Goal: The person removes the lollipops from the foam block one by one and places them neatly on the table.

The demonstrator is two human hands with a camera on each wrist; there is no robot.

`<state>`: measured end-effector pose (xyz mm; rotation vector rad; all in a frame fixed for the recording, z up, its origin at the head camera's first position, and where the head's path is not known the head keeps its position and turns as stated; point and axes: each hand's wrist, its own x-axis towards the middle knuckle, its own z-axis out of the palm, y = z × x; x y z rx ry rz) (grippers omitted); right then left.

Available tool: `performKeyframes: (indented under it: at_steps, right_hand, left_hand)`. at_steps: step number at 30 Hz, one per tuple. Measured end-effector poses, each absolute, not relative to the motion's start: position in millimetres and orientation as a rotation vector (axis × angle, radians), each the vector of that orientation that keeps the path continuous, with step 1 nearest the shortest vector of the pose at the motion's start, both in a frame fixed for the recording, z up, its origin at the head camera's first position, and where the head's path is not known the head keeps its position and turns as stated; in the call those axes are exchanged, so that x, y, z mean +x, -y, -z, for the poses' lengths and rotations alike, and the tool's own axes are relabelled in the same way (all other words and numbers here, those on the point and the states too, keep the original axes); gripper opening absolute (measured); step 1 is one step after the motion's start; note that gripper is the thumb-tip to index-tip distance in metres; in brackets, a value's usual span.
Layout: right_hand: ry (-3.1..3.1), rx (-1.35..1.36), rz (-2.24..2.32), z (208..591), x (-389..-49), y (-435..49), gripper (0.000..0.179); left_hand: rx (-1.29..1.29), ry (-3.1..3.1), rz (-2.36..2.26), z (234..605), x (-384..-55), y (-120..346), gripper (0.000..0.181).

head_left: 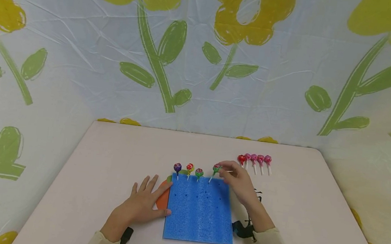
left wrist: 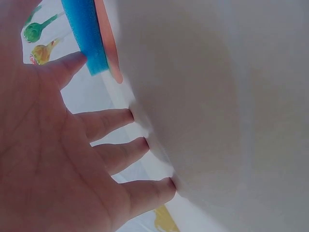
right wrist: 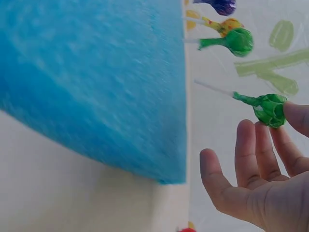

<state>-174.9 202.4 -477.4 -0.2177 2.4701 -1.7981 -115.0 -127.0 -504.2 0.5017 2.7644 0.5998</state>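
My right hand (head_left: 238,183) pinches a green-wrapped lollipop (right wrist: 266,108) by its head, above the far edge of a blue foam board (head_left: 200,222). The lollipop's white stick points down at the board, and its tip is apart from the foam in the right wrist view. Along the board's far side stand a purple lollipop (head_left: 177,167), a yellow-and-red lollipop (head_left: 190,167) and another green lollipop (head_left: 199,172), sticks in the foam. Fingers spread, my left hand (head_left: 137,207) rests at the board's left edge, thumb and index finger touching it. Small dark holes dot the board.
Several pink and red lollipops (head_left: 260,159) lie in a row on the pale table (head_left: 119,146), beyond my right hand. An orange shape (head_left: 162,199) is partly hidden under the board. Behind the table hangs a flower-printed cloth (head_left: 262,89).
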Motion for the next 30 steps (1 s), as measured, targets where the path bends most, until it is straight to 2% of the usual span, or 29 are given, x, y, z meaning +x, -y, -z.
performKeyframes:
  at_steps: [22, 30]
  right_hand:
    - [-2.61, -0.016, 1.652, 461, -173, -279, 0.046]
    - [-2.538, -0.083, 1.586, 458, -179, -310, 0.049]
  left_hand:
    - [0.494, -2.765, -0.579, 504, -115, 126, 0.086]
    - [0.488, -2.772, -0.563, 504, -115, 125, 0.086]
